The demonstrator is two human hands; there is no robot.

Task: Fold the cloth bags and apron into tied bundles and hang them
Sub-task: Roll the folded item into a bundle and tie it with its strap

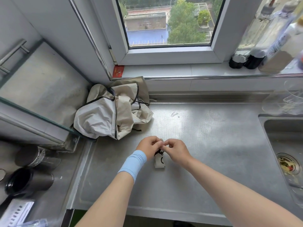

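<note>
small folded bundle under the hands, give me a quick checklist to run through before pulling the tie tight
1. Small folded bundle rests flat on the steel counter: ok.
2. Left hand and right hand both on the black tie at the bundle's far end: ok.
3. Knot fully formed: cannot tell, fingers cover it.
4. Folds holding, nothing spilling out of the bundle's near end: ok.
5. Bundle well clear of the sink: ok.
6. Remaining crumpled beige cloth pile folded: not ok, it lies loose in the corner.
</note>
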